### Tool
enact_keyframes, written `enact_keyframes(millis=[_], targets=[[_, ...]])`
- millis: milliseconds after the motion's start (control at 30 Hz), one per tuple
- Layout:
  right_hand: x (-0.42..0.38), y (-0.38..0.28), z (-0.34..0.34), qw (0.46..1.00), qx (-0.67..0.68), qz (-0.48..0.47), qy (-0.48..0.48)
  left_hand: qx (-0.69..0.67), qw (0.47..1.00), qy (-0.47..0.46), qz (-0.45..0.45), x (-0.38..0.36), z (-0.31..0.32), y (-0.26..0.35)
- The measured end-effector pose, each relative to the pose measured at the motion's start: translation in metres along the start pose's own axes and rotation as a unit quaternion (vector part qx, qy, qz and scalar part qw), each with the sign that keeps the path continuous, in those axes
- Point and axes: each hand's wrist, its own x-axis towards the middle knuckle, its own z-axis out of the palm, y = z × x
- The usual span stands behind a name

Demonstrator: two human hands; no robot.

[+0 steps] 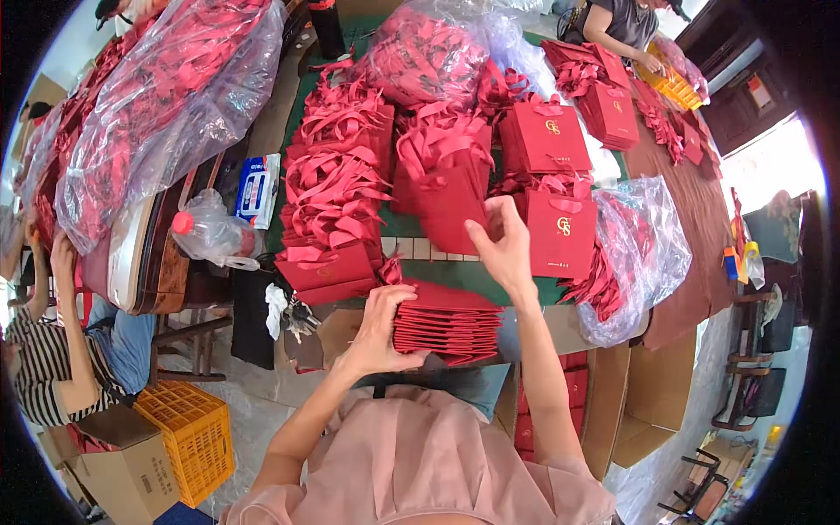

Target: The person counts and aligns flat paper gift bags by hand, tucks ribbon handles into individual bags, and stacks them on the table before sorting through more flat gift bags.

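My left hand (383,328) is closed round the left side of a stack of flat red paper gift bags (448,322) at the near edge of the table. My right hand (503,245) pinches the edge of one red paper bag (448,206), slightly blurred, in front of the middle pile of ribbon-handled bags (442,140). To the left runs a long row of red bags with looped ribbons (337,192). Right of my right hand stand bags with a gold logo (560,241), their fronts facing me.
Clear plastic sacks (639,254) of red ribbons or bags lie around the table. A plastic bottle (197,224) and a blue-white packet (256,191) sit left. Open cardboard boxes (652,411) stand below right. Co-workers are at the left (66,350) and far right (621,26).
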Motion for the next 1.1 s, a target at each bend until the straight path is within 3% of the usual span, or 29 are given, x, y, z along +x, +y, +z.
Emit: enact_keyframes(millis=[100, 233, 367, 433, 500, 600, 733, 800, 867, 933, 1100], targets=[[-0.003, -0.041, -0.032, 0.986, -0.114, -0.097, -0.068, 0.042, 0.999, -0.006, -0.010, -0.001, -0.003, 0.004], [-0.014, -0.067, -0.048, 0.970, -0.164, -0.115, -0.136, 0.105, 0.994, -0.002, 0.010, 0.003, -0.009, 0.011], [-0.023, -0.066, -0.044, 0.987, -0.069, -0.080, -0.123, 0.046, 0.998, -0.018, 0.027, 0.001, -0.005, -0.005], [-0.024, -0.061, -0.045, 0.988, 0.079, -0.093, -0.092, 0.012, 0.999, -0.025, 0.019, 0.000, -0.004, -0.005], [-0.025, -0.060, -0.049, 0.991, 0.086, -0.055, -0.086, 0.026, 0.999, -0.022, 0.015, 0.002, -0.006, -0.003], [-0.025, -0.063, -0.053, 0.984, 0.020, -0.107, -0.139, 0.030, 0.999, -0.029, 0.006, 0.002, -0.006, -0.003], [-0.029, -0.061, -0.056, 0.987, 0.104, -0.063, -0.106, 0.035, 0.999, -0.030, 0.008, 0.002, -0.007, -0.001], [-0.029, -0.066, -0.054, 0.986, 0.014, -0.115, -0.123, 0.034, 0.999, -0.033, 0.011, 0.003, -0.008, -0.001], [-0.030, -0.054, -0.048, 0.986, 0.021, -0.110, -0.124, 0.034, 0.999, -0.033, 0.011, 0.003, -0.007, -0.001], [-0.029, -0.044, -0.045, 0.976, -0.013, -0.116, -0.184, 0.035, 0.999, -0.031, 0.012, 0.003, -0.009, 0.000], [-0.034, -0.023, -0.039, 0.957, 0.059, -0.041, -0.282, 0.050, 0.998, -0.020, -0.013, -0.001, -0.006, 0.003]])
